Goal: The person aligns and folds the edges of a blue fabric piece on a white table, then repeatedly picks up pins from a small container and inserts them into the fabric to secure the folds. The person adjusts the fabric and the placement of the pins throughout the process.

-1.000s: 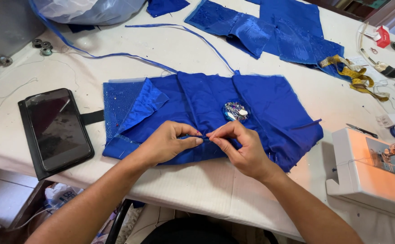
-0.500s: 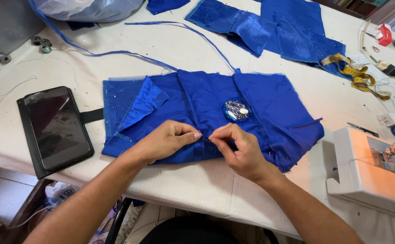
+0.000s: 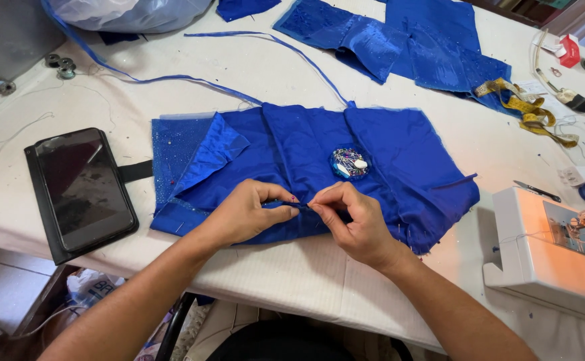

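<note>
A royal blue satin garment piece [image 3: 399, 167] lies flat on the white table [image 3: 272, 73], with a folded flap at its left. My left hand [image 3: 245, 214] pinches a narrow fold of the blue fabric near its front edge. My right hand [image 3: 352, 220] pinches the same fold from the other side, fingertips almost touching the left hand's. A small round pin holder [image 3: 349, 163] full of pins rests on the garment just beyond my hands.
A dark tablet in a case [image 3: 78, 190] lies at the left. A white sewing machine [image 3: 546, 254] stands at the right. More blue fabric pieces [image 3: 399, 43], a yellow measuring tape [image 3: 530, 110], a thin blue strap [image 3: 172, 81] and metal bobbins [image 3: 61, 65] lie farther back.
Both hands stay pinched on the fold near the garment's front edge; their fingertips have shifted only slightly. The view has drifted a little.
</note>
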